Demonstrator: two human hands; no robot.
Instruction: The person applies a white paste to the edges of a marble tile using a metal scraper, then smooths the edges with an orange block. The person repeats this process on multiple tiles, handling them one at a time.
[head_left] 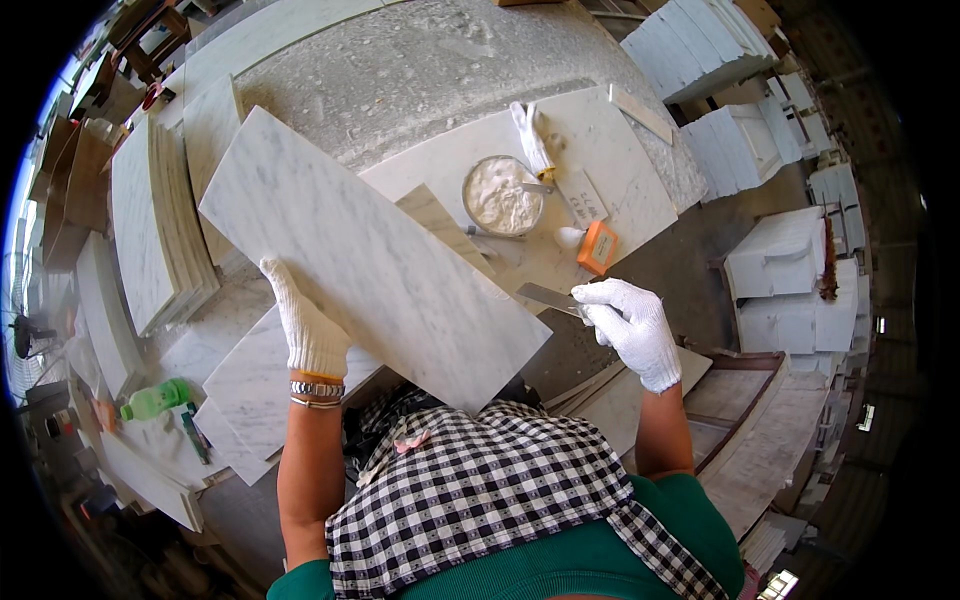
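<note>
A long rectangular slab of white, grey-veined marble (370, 260) lies slantwise before me, tilted across the view. My left hand (305, 325), in a white knitted glove, grips its lower left edge, thumb up and fingers hidden beneath. Off the slab's right end, my gloved right hand (637, 330) pinches a putty knife (545, 297), its flat metal blade pointing left toward the stone. Beyond, on a pale marble board (420, 165), stands a round bowl (465, 190) of white paste (503, 200) with a small metal blade (538, 188) at its rim.
A loose white glove (533, 140) and an orange box (598, 247) lie near the bowl. Stacked marble slabs (150, 225) stand at left, beside a green bottle (155, 398). More white stone pieces (700, 50) are piled at right. A wooden frame (735, 420) sits by my right elbow.
</note>
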